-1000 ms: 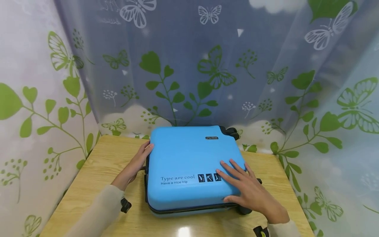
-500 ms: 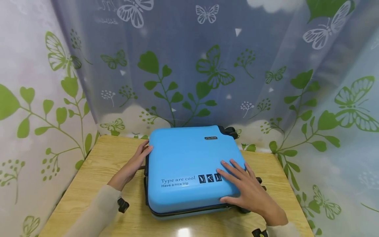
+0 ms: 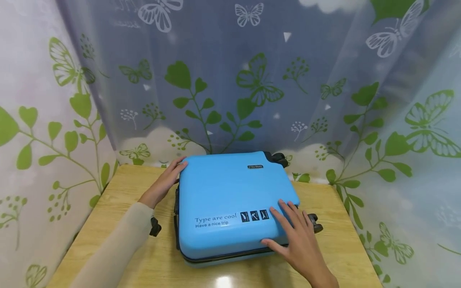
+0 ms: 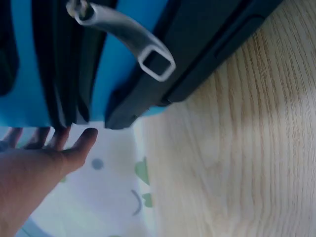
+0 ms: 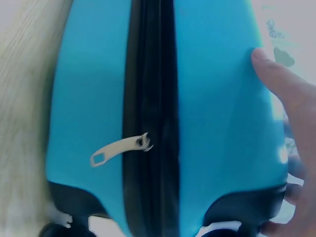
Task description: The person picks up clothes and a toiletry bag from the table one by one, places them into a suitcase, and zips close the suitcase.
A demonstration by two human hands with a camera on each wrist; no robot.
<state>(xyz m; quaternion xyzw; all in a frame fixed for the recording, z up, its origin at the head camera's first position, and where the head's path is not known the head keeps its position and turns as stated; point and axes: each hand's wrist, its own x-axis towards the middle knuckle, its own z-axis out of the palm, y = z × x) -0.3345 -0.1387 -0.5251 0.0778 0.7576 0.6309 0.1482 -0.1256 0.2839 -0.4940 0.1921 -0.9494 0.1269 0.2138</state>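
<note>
A blue hard-shell suitcase (image 3: 230,200) was laid flat on the light wooden table (image 3: 119,208), before a butterfly-printed curtain (image 3: 230,80). The left hand (image 3: 163,184) was placed at its far left corner, the right hand (image 3: 299,240) on its near right corner.

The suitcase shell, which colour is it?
The suitcase shell is bright sky blue; it shows best in the head view.

Head cam sits high, looking forward and down over the whole light wooden bench (image 3: 335,244) and the bright blue hard-shell suitcase (image 3: 223,192). Left wrist cam is jammed right against the case's side near bench level – silver zipper pull (image 4: 126,37) fills it. Right wrist cam hugs the zipper seam too, showing another metal pull tab (image 5: 118,148).
</note>
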